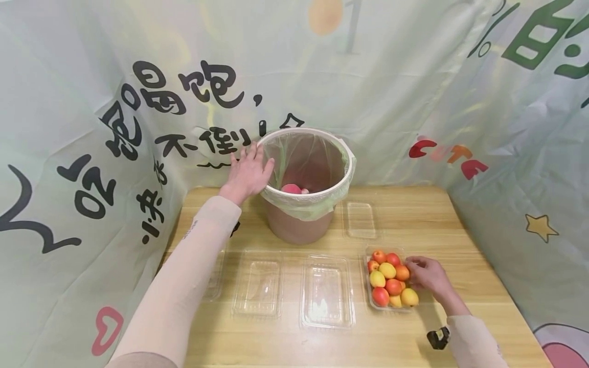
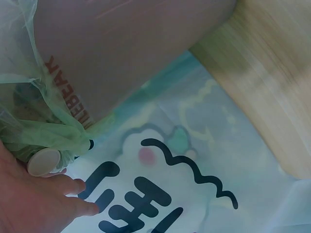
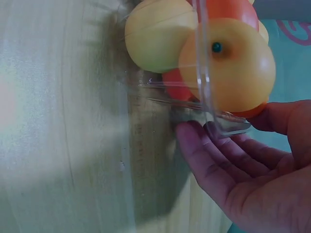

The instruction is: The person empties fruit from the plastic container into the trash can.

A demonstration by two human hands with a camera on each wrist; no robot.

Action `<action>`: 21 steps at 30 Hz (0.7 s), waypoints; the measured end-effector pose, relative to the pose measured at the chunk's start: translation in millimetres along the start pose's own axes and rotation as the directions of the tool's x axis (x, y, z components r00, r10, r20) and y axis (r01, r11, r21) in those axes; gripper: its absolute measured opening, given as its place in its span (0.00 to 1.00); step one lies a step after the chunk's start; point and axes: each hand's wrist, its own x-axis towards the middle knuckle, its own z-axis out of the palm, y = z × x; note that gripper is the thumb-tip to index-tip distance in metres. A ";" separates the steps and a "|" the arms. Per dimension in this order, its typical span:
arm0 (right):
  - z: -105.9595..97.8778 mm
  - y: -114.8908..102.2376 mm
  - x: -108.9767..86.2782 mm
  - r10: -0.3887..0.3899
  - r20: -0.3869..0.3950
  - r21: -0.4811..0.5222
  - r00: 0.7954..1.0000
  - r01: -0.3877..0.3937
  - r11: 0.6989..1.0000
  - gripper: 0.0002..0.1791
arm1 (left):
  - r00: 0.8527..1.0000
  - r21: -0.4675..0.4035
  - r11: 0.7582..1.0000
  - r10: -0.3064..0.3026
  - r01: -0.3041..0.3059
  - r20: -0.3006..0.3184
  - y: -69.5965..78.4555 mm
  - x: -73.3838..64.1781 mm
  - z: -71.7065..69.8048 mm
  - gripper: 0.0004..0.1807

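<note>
A clear plastic box (image 1: 371, 301) holds several small red, orange and yellow fruits (image 1: 387, 271). My right hand (image 1: 425, 276) grips that box at its right side. In the right wrist view the right hand (image 3: 243, 170) has its thumb on the edge beside an orange-yellow fruit (image 3: 228, 68) and its fingers below the rim. Over at the bin (image 1: 299, 225), my left hand (image 1: 250, 171) rests on the left of the white rim (image 1: 352, 168), fingers spread. The left wrist view catches the left hand (image 2: 34, 199) next to the green bag (image 2: 43, 131).
Clear plastic trays lie on the wooden table (image 1: 257, 347): one left of centre (image 1: 258, 286), one at centre (image 1: 327, 291), one behind the fruit (image 1: 361, 220), another partly behind the left sleeve (image 1: 198, 266). A pink-red round thing (image 1: 291, 188) sits inside the bin. Printed cloth (image 1: 391, 92) surrounds the table.
</note>
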 end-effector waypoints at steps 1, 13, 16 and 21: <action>0.1 0.2 0.2 0.006 0.002 0.000 1.000 -0.006 1.000 0.31 | 1.000 0.000 1.000 0.000 0.000 0.001 -0.2 -0.1 0.0 0.43; 2.6 -2.3 1.0 -0.012 -0.006 -0.015 1.000 0.012 1.000 0.26 | 1.000 -0.012 1.000 0.002 -0.002 -0.004 0.8 -0.8 0.1 0.42; 0.8 -3.1 1.6 -0.022 -0.001 -0.018 1.000 0.022 1.000 0.25 | 1.000 -0.014 1.000 0.003 -0.003 -0.005 0.9 -1.3 -0.1 0.42; -7.5 -11.6 1.7 -0.042 -0.020 -0.032 0.999 0.041 0.999 0.24 | 1.000 -0.014 1.000 0.004 -0.004 -0.008 0.5 -1.2 0.3 0.42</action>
